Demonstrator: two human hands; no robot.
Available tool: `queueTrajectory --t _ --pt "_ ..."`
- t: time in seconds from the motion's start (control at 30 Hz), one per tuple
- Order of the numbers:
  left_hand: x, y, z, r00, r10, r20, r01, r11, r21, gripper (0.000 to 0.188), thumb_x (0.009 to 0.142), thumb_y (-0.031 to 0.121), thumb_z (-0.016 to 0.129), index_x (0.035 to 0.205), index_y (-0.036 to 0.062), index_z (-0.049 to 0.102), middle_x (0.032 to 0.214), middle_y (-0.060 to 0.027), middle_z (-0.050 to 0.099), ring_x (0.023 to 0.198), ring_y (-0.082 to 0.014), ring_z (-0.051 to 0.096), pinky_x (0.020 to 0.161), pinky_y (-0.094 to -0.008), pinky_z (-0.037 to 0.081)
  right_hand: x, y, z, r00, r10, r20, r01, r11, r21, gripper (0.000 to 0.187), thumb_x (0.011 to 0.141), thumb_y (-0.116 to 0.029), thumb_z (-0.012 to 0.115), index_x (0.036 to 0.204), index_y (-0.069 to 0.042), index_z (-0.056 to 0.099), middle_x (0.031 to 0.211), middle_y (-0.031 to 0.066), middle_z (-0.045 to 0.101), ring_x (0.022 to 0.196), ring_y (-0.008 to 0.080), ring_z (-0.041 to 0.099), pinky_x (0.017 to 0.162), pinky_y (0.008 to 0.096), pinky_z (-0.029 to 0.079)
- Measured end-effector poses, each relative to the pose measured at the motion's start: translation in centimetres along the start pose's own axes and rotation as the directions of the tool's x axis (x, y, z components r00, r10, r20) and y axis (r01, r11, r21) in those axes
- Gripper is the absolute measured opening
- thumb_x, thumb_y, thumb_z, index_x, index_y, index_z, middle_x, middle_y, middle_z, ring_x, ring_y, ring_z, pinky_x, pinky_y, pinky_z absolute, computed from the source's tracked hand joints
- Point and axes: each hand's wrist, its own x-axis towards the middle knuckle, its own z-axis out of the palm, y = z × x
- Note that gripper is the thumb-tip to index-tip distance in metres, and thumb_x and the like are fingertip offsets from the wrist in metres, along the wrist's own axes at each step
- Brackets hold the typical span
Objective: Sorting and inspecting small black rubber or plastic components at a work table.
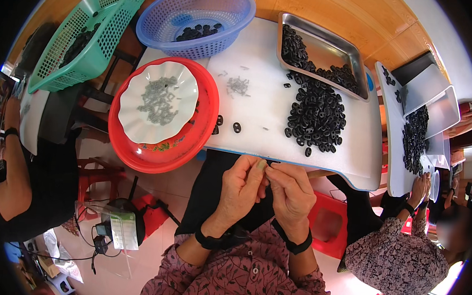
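My left hand (239, 189) and my right hand (289, 195) meet at the near edge of the white table (247, 128), fingertips pinched together. A sliver of something dark shows at the right fingertips; the fingers cover most of it, and what the left fingers pinch is hidden. Just beyond lie a black oval piece with two holes (237, 127) and a few more black pieces beside the red tray. A large heap of the same black pieces (316, 114) sits to the right. Small clear pieces (238, 85) lie loose in the middle.
At left, a white scalloped plate (129, 102) of clear pieces rests on a red round tray (206, 111). Behind are a blue basket (151, 28), a green basket (105, 47) and a metal tray (327, 32). Other people work at both sides; a red stool (337, 206) stands right.
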Motion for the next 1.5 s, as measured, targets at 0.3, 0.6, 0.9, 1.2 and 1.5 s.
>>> queueTrajectory --t 0.3,0.6,0.9,1.2,1.5 --pt "0.1 -0.5 -0.5 0.999 -0.004 0.035 0.005 1.000 -0.020 0.018 0.098 0.019 0.053 0.099 0.0015 0.056 0.072 -0.0014 0.059 0.055 -0.0043 0.053 0.046 -0.0178 0.041 -0.9 -0.4 0.3 0.865 0.501 0.027 -0.485 0.821 0.300 0.017 0.085 0.002 0.066 0.103 0.001 0.065 0.089 0.0039 0.066 0.071 0.0062 0.058 0.059 0.0190 0.047" --pt "0.1 -0.3 -0.5 0.999 0.022 0.042 -0.024 0.998 0.058 0.016 0.097 0.017 0.054 0.098 0.0008 0.056 0.072 -0.0013 0.059 0.055 -0.0043 0.053 0.046 -0.0178 0.041 -0.4 -0.7 -0.1 0.739 0.661 0.131 -0.645 0.638 0.420 0.017 0.085 -0.002 0.067 0.102 0.000 0.067 0.084 0.0013 0.065 0.070 0.0043 0.057 0.059 0.0180 0.046" --pt "0.0 -1.1 0.1 0.998 0.058 0.024 -0.059 0.997 0.051 0.014 0.097 0.015 0.054 0.094 0.0017 0.055 0.070 -0.0009 0.058 0.053 -0.0040 0.051 0.044 -0.0182 0.040 -0.7 -0.5 0.3 0.733 0.668 0.133 -0.634 0.598 0.490 0.014 0.087 -0.002 0.065 0.101 0.000 0.068 0.079 0.0015 0.066 0.064 0.0041 0.056 0.057 0.0170 0.043" --pt "0.0 -0.7 0.4 1.000 0.009 -0.004 -0.010 0.997 -0.080 0.014 0.098 0.015 0.052 0.093 0.0016 0.054 0.073 0.0000 0.057 0.053 -0.0030 0.050 0.045 -0.0167 0.040 -0.6 -0.6 0.1 0.687 0.712 0.148 -0.673 0.546 0.499 0.016 0.088 -0.005 0.066 0.102 0.001 0.067 0.081 0.0018 0.066 0.070 0.0055 0.057 0.063 0.0198 0.047" --pt "-0.1 -0.7 0.7 0.999 0.033 -0.012 -0.034 0.998 -0.044 0.015 0.098 0.016 0.053 0.094 0.0019 0.055 0.072 -0.0010 0.058 0.052 -0.0045 0.050 0.044 -0.0171 0.040 -0.2 -1.1 0.2 0.701 0.698 0.148 -0.635 0.516 0.575 0.014 0.087 -0.005 0.067 0.098 0.003 0.065 0.079 0.0023 0.065 0.070 0.0053 0.057 0.062 0.0187 0.047"
